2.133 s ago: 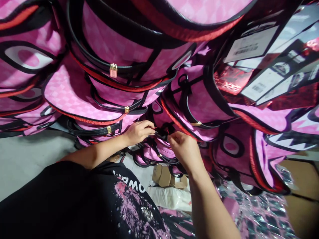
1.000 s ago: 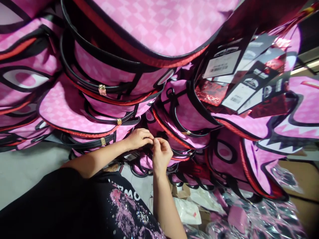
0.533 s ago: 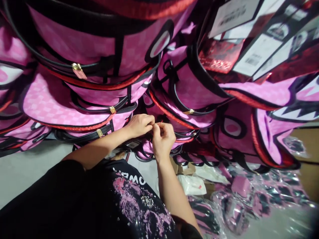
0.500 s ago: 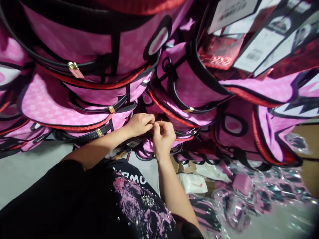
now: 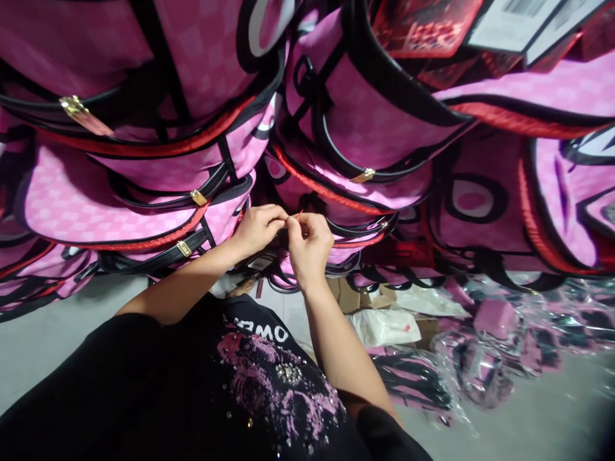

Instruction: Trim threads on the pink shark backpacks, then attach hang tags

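Fingertip to fingertip, my left hand (image 5: 262, 229) and my right hand (image 5: 311, 246) are closed in a pinch in front of the hanging pink bags. Whatever they pinch is too small to make out; a thin red sliver shows just above the right fingers. To the left of my hands hangs a pink checked bag (image 5: 96, 192) with red zip edging and a black strap with a gold buckle (image 5: 184, 248). Behind and to the right is another pink bag (image 5: 384, 121) with black trim. A dark tag with a white label (image 5: 262, 263) lies partly hidden below my hands.
Red and white hang tags (image 5: 427, 29) stick out at the upper right. A pink bag with an eye pattern (image 5: 475, 198) hangs on the right. Below are a white plastic packet (image 5: 384, 327), cardboard (image 5: 344, 296) and several plastic-wrapped pink items (image 5: 494, 320) on the floor.
My view has shifted, so the upper bags sit higher in the picture. Both hands remain pinched together at nearly the same place, and the red sliver now shows above the right fingers.
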The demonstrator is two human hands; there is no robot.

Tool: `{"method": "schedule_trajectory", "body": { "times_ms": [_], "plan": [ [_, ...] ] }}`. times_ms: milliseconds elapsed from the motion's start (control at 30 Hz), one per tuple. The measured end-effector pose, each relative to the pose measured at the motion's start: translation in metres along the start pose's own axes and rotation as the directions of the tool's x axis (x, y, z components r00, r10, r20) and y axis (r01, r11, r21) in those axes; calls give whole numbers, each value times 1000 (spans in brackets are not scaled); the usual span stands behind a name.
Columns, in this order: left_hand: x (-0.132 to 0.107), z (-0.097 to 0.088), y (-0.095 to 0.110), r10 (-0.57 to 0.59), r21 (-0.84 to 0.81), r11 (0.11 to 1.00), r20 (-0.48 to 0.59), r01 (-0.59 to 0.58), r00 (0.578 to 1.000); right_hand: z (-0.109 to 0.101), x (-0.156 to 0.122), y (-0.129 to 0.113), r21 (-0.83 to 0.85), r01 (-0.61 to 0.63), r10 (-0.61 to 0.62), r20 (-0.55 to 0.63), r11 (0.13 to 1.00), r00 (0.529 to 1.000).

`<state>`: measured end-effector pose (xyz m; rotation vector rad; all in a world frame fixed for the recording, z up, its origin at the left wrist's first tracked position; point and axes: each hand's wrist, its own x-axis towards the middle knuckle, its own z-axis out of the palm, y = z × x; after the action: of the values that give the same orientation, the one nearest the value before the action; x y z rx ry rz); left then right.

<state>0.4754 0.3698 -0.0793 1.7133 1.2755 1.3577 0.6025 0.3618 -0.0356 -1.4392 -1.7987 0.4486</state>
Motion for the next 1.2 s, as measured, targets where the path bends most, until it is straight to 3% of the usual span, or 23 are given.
{"method": "schedule_trajectory", "body": {
  "times_ms": [133,267,433,567,700,833,967,1100,1200],
  "plan": [
    [2,4,-1,-5,125,992,-75,14,997,-2,1,-1,4,-4,4,-12,1000,1000],
    [2,3,-1,126,122,984,18,-128,992,-2,0,-2,44,0,2,-35,999,999],
    [3,3,4,-26,160,986,-69,36,997,0,-1,-4,62,-1,6,-79,998,997],
    [2,3,5,25,101,995,-23,-23,999,2,-1,-3,37,26,-22,-99,999,995],
    [-1,5,5,-33,155,986,-137,54,990,4,-1,-1,76,31,-21,-124,997,992],
    [-2,7,6,9,95,995,-43,-5,999,6,-1,2,93,24,-12,-123,995,992],
    [-1,5,9,-78,160,983,-100,94,992,7,-1,5,105,22,-8,-126,994,992],
    [-1,3,12,-73,104,992,-20,75,997,6,0,5,102,2,11,-128,995,992],
    [-1,4,13,-123,189,972,-106,141,987,6,0,4,95,-21,33,-129,995,991]
  ]
}}
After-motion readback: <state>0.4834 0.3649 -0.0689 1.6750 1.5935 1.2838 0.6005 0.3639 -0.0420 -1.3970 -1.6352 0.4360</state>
